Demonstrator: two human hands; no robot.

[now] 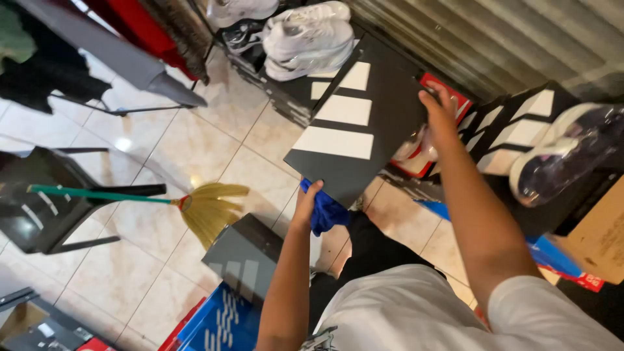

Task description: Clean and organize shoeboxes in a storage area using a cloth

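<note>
I hold a black shoebox lid (364, 123) with white stripes tilted in front of me. My left hand (309, 203) grips its near lower corner together with a bunched blue cloth (327, 212). My right hand (439, 109) grips the lid's far right edge. Under that edge sits an open red-rimmed box (448, 94) with a white and red shoe (412, 151) partly hidden by the lid.
White sneakers (305, 40) rest on stacked black boxes at the top. A broom (201, 207) with a green handle lies across the tiled floor. A grey box (244, 260) and blue boxes (221, 323) stand near my legs. More boxes and a wrapped shoe (565, 156) stand at right.
</note>
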